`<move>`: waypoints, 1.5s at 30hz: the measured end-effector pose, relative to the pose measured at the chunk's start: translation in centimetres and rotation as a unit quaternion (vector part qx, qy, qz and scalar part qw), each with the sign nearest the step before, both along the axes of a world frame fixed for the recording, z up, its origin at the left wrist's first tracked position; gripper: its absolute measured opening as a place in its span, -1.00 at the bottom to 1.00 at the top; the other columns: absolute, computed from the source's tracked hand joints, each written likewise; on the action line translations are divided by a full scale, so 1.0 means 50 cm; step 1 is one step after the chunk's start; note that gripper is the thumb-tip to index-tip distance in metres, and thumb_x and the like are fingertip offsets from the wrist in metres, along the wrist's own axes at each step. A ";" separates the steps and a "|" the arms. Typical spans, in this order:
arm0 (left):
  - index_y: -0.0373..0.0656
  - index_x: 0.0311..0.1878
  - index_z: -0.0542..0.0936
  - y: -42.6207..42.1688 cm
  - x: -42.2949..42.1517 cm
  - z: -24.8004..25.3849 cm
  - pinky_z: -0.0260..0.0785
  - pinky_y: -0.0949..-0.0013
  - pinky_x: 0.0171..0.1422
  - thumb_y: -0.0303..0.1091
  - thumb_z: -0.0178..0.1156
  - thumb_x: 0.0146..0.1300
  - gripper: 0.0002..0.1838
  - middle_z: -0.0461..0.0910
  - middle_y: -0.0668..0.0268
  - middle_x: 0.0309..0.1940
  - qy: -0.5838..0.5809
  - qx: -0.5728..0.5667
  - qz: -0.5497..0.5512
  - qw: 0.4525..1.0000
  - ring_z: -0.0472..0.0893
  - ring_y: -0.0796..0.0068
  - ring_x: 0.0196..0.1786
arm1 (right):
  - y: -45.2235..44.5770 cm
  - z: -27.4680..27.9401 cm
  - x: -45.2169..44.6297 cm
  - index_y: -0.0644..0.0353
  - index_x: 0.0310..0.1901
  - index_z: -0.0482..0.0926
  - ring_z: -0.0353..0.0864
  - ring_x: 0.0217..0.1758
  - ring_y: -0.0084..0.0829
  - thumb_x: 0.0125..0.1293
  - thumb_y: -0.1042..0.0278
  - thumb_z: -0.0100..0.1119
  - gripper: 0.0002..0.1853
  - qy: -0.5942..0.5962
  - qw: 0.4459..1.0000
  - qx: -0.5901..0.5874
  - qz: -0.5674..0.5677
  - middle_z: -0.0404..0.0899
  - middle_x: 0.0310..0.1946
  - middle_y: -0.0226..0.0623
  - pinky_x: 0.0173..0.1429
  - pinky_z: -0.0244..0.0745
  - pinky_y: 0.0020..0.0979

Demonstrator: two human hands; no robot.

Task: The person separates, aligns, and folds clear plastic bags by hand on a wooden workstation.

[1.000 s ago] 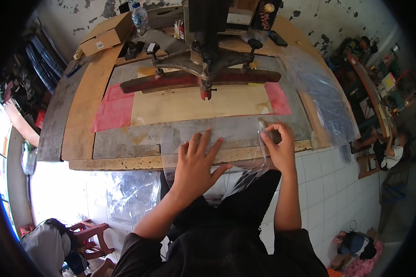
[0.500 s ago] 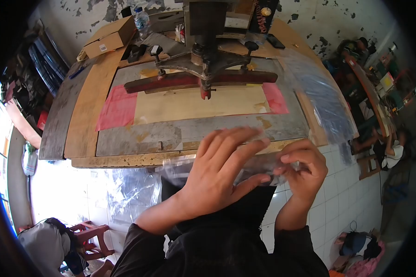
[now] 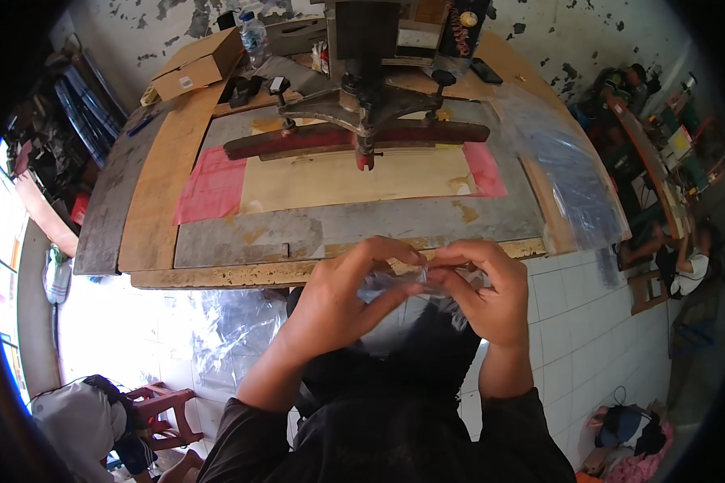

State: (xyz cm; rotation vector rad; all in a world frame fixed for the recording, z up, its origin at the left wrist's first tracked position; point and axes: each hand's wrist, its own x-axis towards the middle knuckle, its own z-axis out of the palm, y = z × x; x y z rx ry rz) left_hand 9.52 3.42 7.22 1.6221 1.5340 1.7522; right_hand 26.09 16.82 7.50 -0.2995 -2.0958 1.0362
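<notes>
My left hand (image 3: 342, 294) and my right hand (image 3: 486, 291) meet over my lap, just in front of the table's near edge. Both pinch a clear plastic sheet (image 3: 391, 283) between thumb and fingers, with the fingertips almost touching. The sheet is bunched at the fingertips and hangs below them; its lower part is hard to make out. Beyond my hands, a cream strip with pink ends (image 3: 338, 180) lies on the grey plate (image 3: 362, 219), beneath a long red bar (image 3: 298, 143) on a metal press.
Clear plastic (image 3: 568, 181) covers the table's right side. A cardboard box (image 3: 197, 66), a bottle (image 3: 254, 39) and a phone (image 3: 485, 70) stand or lie at the back. More plastic (image 3: 225, 330) is at lower left, near a red stool (image 3: 163, 414). People are at far right and lower left.
The sheet no longer lies over the table edge and is now gathered between my hands. My left hand has closed on it, and both hands have come together.
</notes>
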 end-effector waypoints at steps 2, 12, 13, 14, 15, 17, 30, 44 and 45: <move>-0.24 0.00 0.60 0.002 -0.023 -0.016 0.60 0.32 -0.02 -0.62 0.45 0.27 -0.71 0.74 0.15 -0.12 0.039 0.001 0.010 0.999 0.78 0.31 -0.06 | -0.003 0.000 -0.016 0.14 -0.01 0.71 0.80 -0.19 -0.37 0.22 0.60 0.50 -0.69 0.016 0.992 0.107 -0.060 0.83 -0.25 -0.36 -0.07 0.56 -0.43; -0.34 -0.06 0.69 -0.033 -0.109 -0.098 0.57 0.48 -0.08 -0.61 0.33 0.42 -0.91 0.74 0.31 -0.24 -0.120 0.037 0.220 0.967 0.72 0.56 -0.18 | -0.127 -0.132 0.049 0.13 -0.07 0.73 0.75 -0.27 -0.30 0.36 0.26 0.46 -0.80 -0.137 0.941 -0.024 0.310 0.75 -0.27 -0.37 -0.12 0.61 -0.36; -0.32 -0.06 0.68 -0.039 -0.112 -0.090 0.56 0.52 -0.09 -0.55 0.28 0.50 -0.94 0.71 0.36 -0.25 -0.142 0.032 0.233 0.961 0.67 0.65 -0.20 | -0.130 -0.174 0.061 0.17 -0.07 0.72 0.73 -0.34 -0.28 0.42 0.27 0.42 -0.81 -0.203 0.934 -0.005 0.294 0.74 -0.33 -0.36 -0.11 0.62 -0.37; -0.32 -0.06 0.68 -0.042 -0.119 -0.092 0.56 0.52 -0.09 -0.55 0.28 0.50 -0.94 0.71 0.36 -0.25 -0.143 0.032 0.237 0.960 0.67 0.65 -0.20 | -0.125 -0.199 0.076 0.17 -0.07 0.72 0.73 -0.34 -0.28 0.42 0.27 0.42 -0.81 -0.204 0.932 -0.005 0.299 0.74 -0.33 -0.36 -0.11 0.62 -0.37; -0.31 -0.04 0.67 -0.046 -0.127 -0.095 0.55 0.53 -0.10 -0.52 0.27 0.52 -0.93 0.69 0.38 -0.26 -0.160 0.042 0.247 0.955 0.65 0.68 -0.21 | -0.116 -0.215 0.093 0.20 -0.05 0.71 0.73 -0.34 -0.30 0.44 0.31 0.40 -0.83 -0.218 0.955 -0.040 0.198 0.74 -0.33 -0.34 -0.11 0.62 -0.39; -0.30 -0.02 0.65 -0.050 -0.137 -0.103 0.52 0.54 -0.12 -0.47 0.25 0.56 -0.91 0.67 0.41 -0.27 -0.190 0.062 0.262 0.944 0.61 0.72 -0.24 | -0.100 -0.254 0.135 0.25 -0.01 0.68 0.74 -0.32 -0.35 0.45 0.40 0.35 -0.83 -0.168 0.971 -0.168 -0.007 0.75 -0.31 -0.31 -0.10 0.60 -0.43; -0.31 -0.01 0.57 -0.079 -0.136 -0.119 0.55 0.46 -0.11 -0.48 0.15 0.60 -0.91 0.63 0.31 -0.26 -0.130 0.076 0.295 0.944 0.63 0.58 -0.21 | -0.020 -0.171 0.065 0.35 0.47 0.43 0.48 0.44 -0.14 0.46 0.23 0.35 -0.35 -0.031 0.986 0.067 -0.152 0.52 0.35 -0.04 0.56 0.25 -0.16; -0.27 -0.04 0.50 -0.089 -0.131 -0.130 0.66 0.36 -0.11 -0.34 0.24 0.58 -0.81 0.55 0.24 -0.16 -0.168 0.169 0.198 0.951 0.63 0.50 -0.18 | 0.015 -0.202 0.085 0.36 0.42 0.39 0.48 0.48 0.26 0.50 0.37 0.11 -0.49 0.155 0.779 -0.505 0.337 0.53 0.35 0.16 0.57 0.35 0.09; -0.27 -0.03 0.49 -0.084 -0.131 -0.131 0.65 0.36 -0.11 -0.36 0.23 0.58 -0.82 0.54 0.24 -0.16 -0.160 0.171 0.185 0.954 0.64 0.49 -0.18 | 0.007 -0.218 0.065 0.35 0.43 0.38 0.46 0.50 0.29 0.59 0.34 0.08 -0.53 0.191 0.715 -0.542 0.398 0.46 0.42 0.24 0.63 0.26 0.18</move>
